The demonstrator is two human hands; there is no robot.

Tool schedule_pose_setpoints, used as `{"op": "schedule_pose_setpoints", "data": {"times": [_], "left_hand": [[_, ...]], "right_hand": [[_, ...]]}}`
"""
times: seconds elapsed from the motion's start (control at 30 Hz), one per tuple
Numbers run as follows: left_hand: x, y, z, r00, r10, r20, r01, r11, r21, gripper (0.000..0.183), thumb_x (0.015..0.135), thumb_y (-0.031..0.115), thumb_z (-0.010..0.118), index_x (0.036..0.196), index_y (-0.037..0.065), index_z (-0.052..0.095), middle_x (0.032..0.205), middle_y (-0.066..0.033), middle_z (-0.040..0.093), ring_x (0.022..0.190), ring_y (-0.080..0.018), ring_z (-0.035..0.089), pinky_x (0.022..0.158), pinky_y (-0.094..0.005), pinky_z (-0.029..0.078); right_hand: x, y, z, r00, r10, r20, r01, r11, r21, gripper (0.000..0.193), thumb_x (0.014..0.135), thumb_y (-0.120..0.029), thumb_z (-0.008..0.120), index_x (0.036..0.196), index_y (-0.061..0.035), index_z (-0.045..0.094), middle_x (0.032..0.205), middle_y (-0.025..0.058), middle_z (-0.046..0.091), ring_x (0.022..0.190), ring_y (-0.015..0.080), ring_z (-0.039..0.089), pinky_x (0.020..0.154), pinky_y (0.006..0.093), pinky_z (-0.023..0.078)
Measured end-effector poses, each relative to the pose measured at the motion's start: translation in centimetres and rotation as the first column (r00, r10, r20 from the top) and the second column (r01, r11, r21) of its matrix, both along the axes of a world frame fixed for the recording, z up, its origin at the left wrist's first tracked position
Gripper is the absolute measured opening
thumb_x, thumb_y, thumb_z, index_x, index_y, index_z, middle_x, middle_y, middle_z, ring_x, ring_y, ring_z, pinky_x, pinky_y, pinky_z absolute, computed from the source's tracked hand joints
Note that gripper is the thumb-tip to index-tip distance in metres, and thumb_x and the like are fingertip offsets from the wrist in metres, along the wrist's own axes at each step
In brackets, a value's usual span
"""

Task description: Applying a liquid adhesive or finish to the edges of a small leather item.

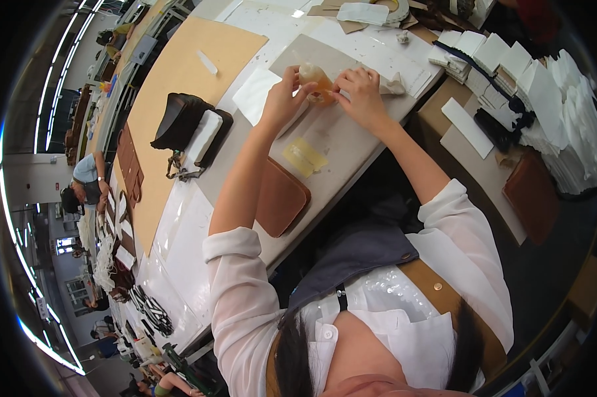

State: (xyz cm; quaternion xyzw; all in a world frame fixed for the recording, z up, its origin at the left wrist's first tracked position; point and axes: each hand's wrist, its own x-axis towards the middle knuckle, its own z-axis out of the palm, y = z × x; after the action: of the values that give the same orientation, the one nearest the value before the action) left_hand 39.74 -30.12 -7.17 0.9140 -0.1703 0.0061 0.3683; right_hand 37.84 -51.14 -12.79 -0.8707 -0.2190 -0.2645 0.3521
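Observation:
A small translucent plastic bottle (321, 84) with amber content and a pale, cloudy end sits between my hands over the grey work board. My left hand (286, 98) is closed on its left side, thumb and fingers against it. From the right, my right hand (362, 94) pinches at the bottle's edge with bent fingers; the exact contact is small. Beside my left hand lies a white sheet (253, 96). A yellow translucent patch (304, 157) is on the board nearer me. A brown leather piece (282, 198) with rounded corners lies partly behind my left forearm.
To the left stand a black leather bag (181, 122) and a white block (203, 137), on a tan sheet (186, 59). A crumpled pale cloth (394, 84) is right of my right hand. Stacked white pieces (543, 99) fill the right side. Other people work far left.

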Motion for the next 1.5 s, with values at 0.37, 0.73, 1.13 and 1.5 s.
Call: {"op": "schedule_pose_setpoints", "data": {"times": [0.37,0.73,1.13,1.5], "left_hand": [[-0.1,-0.4,0.5,1.000,0.006,0.016,-0.006,0.999,0.054,0.048,0.098,0.031,0.066,0.132,0.001,0.047,0.121,-0.0225,0.068,0.113,-0.0328,0.068,0.093,-0.0383,0.054],[-0.1,0.1,-0.1,1.000,0.024,0.009,-0.025,0.997,0.079,0.052,0.099,0.034,0.064,0.135,0.003,0.044,0.123,-0.0218,0.067,0.118,-0.0341,0.065,0.095,-0.0398,0.052],[-0.7,-0.2,-0.9,1.000,-0.025,0.006,0.025,0.998,-0.058,0.074,0.085,0.026,0.077,0.145,0.006,0.037,0.129,-0.0215,0.063,0.121,-0.0364,0.060,0.102,-0.0403,0.047],[0.0,0.7,-1.7,0.998,0.026,-0.063,-0.046,0.937,-0.345,0.072,0.079,0.014,0.082,0.137,0.001,0.042,0.125,-0.0185,0.064,0.117,-0.0285,0.063,0.103,-0.0390,0.050]], "right_hand": [[-0.7,-0.3,-0.1,0.998,0.017,-0.054,-0.011,0.995,0.103,0.012,0.085,-0.019,0.072,0.095,-0.0138,0.067,0.098,-0.0001,0.064,0.102,0.0215,0.057,0.098,0.0422,0.032],[0.3,-0.8,-0.1,0.979,-0.041,-0.200,0.076,0.983,0.170,0.014,0.086,-0.020,0.073,0.098,-0.0141,0.071,0.102,0.0010,0.067,0.103,0.0205,0.060,0.097,0.0419,0.033],[1.4,-1.2,-1.5,0.987,-0.014,-0.158,0.039,0.988,0.152,0.019,0.085,-0.017,0.073,0.105,-0.0137,0.072,0.109,0.0022,0.066,0.109,0.0220,0.058,0.099,0.0411,0.034],[-2.2,-9.6,-1.2,0.937,-0.276,-0.214,0.235,0.952,-0.195,0.034,0.083,-0.021,0.077,0.113,-0.0076,0.069,0.121,0.0053,0.059,0.116,0.0269,0.052,0.100,0.0440,0.037]]}}
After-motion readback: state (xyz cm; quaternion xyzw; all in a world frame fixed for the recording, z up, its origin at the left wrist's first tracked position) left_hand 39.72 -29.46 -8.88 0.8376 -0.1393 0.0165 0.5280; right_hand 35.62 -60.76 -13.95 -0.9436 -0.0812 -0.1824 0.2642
